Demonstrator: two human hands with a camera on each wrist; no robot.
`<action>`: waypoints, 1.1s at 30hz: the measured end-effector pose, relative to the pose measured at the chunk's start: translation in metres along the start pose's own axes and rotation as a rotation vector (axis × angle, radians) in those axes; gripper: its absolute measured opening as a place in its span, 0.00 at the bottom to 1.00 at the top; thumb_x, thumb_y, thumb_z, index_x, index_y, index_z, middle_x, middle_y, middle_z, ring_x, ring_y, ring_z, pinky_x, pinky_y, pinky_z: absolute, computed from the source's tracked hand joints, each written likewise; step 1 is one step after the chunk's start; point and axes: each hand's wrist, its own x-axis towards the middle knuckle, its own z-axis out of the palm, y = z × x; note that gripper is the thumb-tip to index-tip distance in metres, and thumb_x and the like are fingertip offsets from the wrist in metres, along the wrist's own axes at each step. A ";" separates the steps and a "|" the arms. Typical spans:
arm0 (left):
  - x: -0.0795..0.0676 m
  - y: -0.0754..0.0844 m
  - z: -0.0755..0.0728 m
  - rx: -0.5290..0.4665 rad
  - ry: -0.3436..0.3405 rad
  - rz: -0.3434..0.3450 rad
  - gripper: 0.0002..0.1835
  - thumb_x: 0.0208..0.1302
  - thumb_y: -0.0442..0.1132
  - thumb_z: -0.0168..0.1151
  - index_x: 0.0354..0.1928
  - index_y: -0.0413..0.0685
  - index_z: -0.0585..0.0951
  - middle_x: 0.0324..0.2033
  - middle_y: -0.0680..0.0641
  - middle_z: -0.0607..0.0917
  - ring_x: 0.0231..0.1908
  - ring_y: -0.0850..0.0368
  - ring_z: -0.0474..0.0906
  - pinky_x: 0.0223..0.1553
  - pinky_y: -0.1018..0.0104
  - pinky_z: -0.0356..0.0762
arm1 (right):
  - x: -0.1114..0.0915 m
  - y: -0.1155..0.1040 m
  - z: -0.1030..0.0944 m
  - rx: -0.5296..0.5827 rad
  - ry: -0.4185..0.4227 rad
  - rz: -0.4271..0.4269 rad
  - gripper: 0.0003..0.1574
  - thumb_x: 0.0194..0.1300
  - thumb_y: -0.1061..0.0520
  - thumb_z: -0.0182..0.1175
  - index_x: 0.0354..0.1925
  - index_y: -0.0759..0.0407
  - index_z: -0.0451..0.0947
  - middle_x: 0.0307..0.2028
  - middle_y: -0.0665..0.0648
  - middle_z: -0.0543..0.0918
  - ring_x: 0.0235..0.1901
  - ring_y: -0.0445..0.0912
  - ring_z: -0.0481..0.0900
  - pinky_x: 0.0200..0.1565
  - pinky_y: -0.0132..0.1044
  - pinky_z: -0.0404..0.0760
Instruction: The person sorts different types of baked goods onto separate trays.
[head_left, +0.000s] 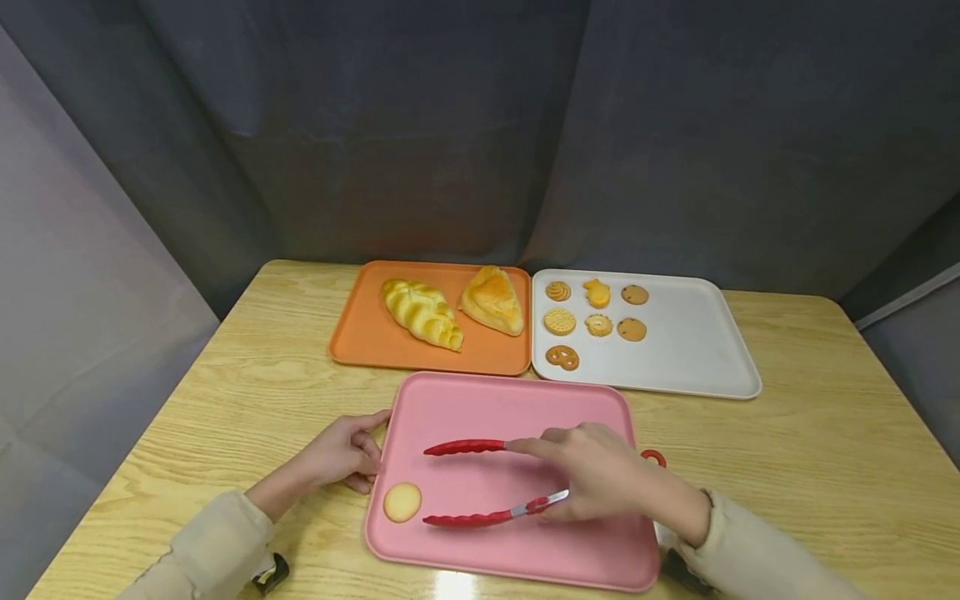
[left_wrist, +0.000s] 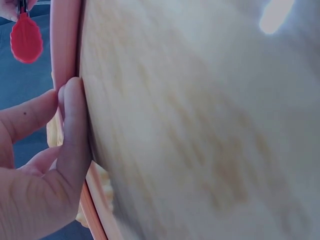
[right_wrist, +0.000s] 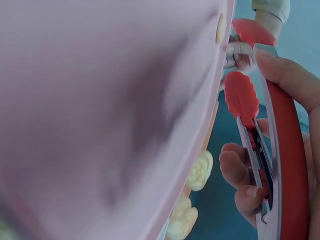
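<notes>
My right hand (head_left: 600,471) grips red-and-metal tongs (head_left: 468,521) above the pink tray (head_left: 517,408). In the right wrist view the tongs (right_wrist: 287,150) are spread apart, with nothing between their scalloped red tips. A round pale cookie (head_left: 402,502) lies at the tray's left side, just left of the nearer tip. My left hand (head_left: 345,454) is at that tray's left edge. Its fingers and thumb pinch the rim (left_wrist: 66,45) in the left wrist view, though some fingertips are hidden.
Behind it, an orange tray (head_left: 352,337) bears a braided bread (head_left: 422,312) and a triangular pastry (head_left: 492,302). Beside that, a white tray (head_left: 690,333) holds several cookies, a pretzel-shaped one (head_left: 562,357) among them, at its left. Dark curtains (head_left: 420,133) hang behind the wooden table (head_left: 292,333).
</notes>
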 end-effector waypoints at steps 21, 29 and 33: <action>0.001 -0.001 0.000 0.000 0.006 -0.005 0.41 0.49 0.20 0.56 0.67 0.33 0.53 0.20 0.45 0.76 0.15 0.57 0.74 0.19 0.57 0.80 | 0.027 -0.018 0.015 -0.023 -0.048 -0.010 0.39 0.39 0.37 0.68 0.52 0.46 0.76 0.24 0.44 0.75 0.19 0.34 0.64 0.21 0.29 0.66; 0.000 0.001 0.001 0.009 0.014 -0.013 0.41 0.49 0.21 0.55 0.68 0.34 0.53 0.21 0.45 0.76 0.15 0.57 0.73 0.19 0.57 0.80 | 0.033 -0.023 0.020 -0.013 -0.065 -0.025 0.37 0.42 0.38 0.68 0.52 0.47 0.77 0.22 0.43 0.72 0.17 0.35 0.62 0.20 0.28 0.64; 0.000 0.002 0.001 0.010 0.017 -0.020 0.41 0.49 0.21 0.55 0.68 0.34 0.53 0.21 0.45 0.76 0.15 0.57 0.73 0.19 0.57 0.80 | 0.033 -0.024 0.020 -0.018 -0.063 -0.040 0.35 0.44 0.39 0.67 0.51 0.47 0.78 0.19 0.42 0.70 0.16 0.35 0.60 0.19 0.28 0.61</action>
